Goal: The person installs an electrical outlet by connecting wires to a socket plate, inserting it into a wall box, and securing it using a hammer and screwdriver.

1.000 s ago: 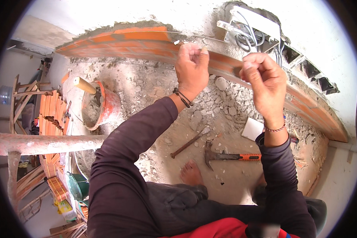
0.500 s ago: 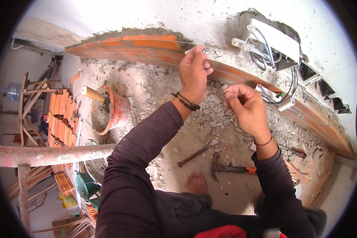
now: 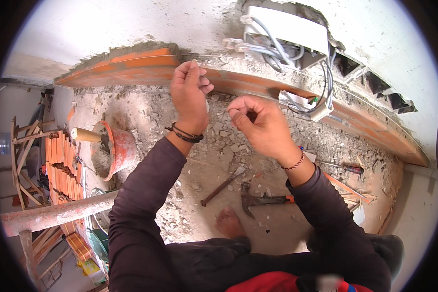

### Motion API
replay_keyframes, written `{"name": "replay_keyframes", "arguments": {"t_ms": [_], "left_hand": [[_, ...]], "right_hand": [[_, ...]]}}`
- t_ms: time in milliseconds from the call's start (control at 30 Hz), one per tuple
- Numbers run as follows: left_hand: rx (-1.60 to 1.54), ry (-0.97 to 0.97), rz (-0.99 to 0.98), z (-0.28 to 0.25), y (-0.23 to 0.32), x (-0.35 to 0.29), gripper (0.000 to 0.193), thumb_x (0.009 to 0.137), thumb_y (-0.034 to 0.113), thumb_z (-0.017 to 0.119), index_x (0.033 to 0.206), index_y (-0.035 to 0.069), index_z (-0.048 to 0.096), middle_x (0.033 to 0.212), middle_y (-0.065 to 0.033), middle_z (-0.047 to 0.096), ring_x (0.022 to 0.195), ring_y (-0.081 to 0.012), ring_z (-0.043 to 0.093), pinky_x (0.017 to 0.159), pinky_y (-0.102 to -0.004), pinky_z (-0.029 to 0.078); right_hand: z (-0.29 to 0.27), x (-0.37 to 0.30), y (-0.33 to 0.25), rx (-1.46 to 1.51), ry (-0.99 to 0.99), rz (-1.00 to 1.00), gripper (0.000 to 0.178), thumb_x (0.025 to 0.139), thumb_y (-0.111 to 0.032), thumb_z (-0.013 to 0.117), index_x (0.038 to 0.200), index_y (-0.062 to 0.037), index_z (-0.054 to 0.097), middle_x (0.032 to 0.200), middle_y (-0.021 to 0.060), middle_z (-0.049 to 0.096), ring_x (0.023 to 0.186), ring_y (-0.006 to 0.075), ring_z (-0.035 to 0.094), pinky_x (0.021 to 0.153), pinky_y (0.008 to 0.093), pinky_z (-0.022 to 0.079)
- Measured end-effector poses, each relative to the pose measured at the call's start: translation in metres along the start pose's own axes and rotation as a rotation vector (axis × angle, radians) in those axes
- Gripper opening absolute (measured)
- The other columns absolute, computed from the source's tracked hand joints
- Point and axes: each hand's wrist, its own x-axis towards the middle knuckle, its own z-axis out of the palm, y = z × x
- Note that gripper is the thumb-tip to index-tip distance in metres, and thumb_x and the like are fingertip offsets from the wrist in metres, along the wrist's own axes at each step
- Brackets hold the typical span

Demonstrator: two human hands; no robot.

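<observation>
My left hand point(image 3: 190, 100) is raised in front of the low brick wall point(image 3: 146, 63), thumb and forefinger pressed together. Something small and pale shows at their tips, too fine to make out. To its right and a little lower, my right hand point(image 3: 263, 126) is closed in a pinch over the rubble; what it holds, if anything, is hidden. A thin string point(image 3: 207, 55) runs along the top of the bricks, close to the left fingertips. Right of my hands, a white electrical box point(image 3: 289, 29) with grey cables sits in a broken wall opening.
An orange bucket point(image 3: 121, 148) holds mortar and a wooden-handled tool point(image 3: 85, 135). On the floor lie a chisel point(image 3: 221, 186), a hammer point(image 3: 265, 200), a screwdriver point(image 3: 348, 168) and broken rubble point(image 3: 224, 146). Stacked bricks point(image 3: 63, 165) and a mortar-smeared bar point(image 3: 58, 211) are at left.
The view has turned, so the wall, box and floor tools appear further left. Both hands keep their pinched shape and stay near the same part of the wall.
</observation>
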Motion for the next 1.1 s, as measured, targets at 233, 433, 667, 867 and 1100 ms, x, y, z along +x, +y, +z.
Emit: {"name": "replay_keyframes", "arguments": {"t_ms": [233,433,667,867,1100], "left_hand": [[0.173,-0.050,0.230,-0.003,0.010,-0.007,0.015,0.103,0.018,0.059,0.115,0.009,0.059,0.095,-0.0005,0.063,0.078,-0.0069,0.056,0.072,-0.0243,0.050],[0.281,-0.133,0.291,0.007,0.021,-0.015,0.021,0.101,0.016,0.062,0.119,0.006,0.058,0.098,-0.0025,0.064,0.080,-0.0077,0.057,0.074,-0.0244,0.050],[0.383,-0.321,0.232,0.003,-0.005,-0.042,0.025,0.102,0.015,0.060,0.123,0.004,0.055,0.109,-0.0066,0.062,0.102,-0.0115,0.060,0.088,-0.0262,0.050],[0.879,-0.724,0.524,0.069,-0.007,-0.095,0.064,0.099,0.047,0.061,0.141,0.001,0.047,0.140,-0.0242,0.049,0.138,-0.0329,0.042,0.116,-0.0435,0.033],[0.799,-0.903,0.317,0.112,-0.023,-0.102,0.082,0.093,0.058,0.064,0.138,-0.009,0.046,0.129,-0.0283,0.057,0.119,-0.0400,0.058,0.106,-0.0471,0.044]], "right_hand": [[-0.003,-0.012,-0.025,-0.228,-0.129,-0.069,0.006,0.086,-0.010,0.067,0.087,-0.0043,0.068,0.066,0.0104,0.063,0.057,0.0245,0.059,0.058,0.0375,0.048],[-0.011,-0.017,-0.054,-0.270,-0.134,-0.159,0.008,0.084,-0.012,0.065,0.084,-0.0047,0.067,0.071,0.0133,0.066,0.064,0.0333,0.064,0.062,0.0418,0.050],[-0.026,-0.036,-0.093,-0.382,-0.193,-0.346,0.008,0.089,-0.012,0.067,0.089,-0.0040,0.067,0.068,0.0105,0.063,0.061,0.0230,0.061,0.059,0.0348,0.046],[-0.005,-0.051,-0.132,-0.627,-0.565,-0.589,0.010,0.075,-0.014,0.068,0.073,-0.0049,0.071,0.070,0.0187,0.069,0.071,0.0398,0.070,0.066,0.0487,0.054],[-0.083,-0.104,-0.153,-0.981,-1.177,-0.187,0.020,0.083,-0.020,0.068,0.095,-0.0047,0.071,0.078,0.0159,0.070,0.071,0.0371,0.069,0.058,0.0458,0.054]]}}
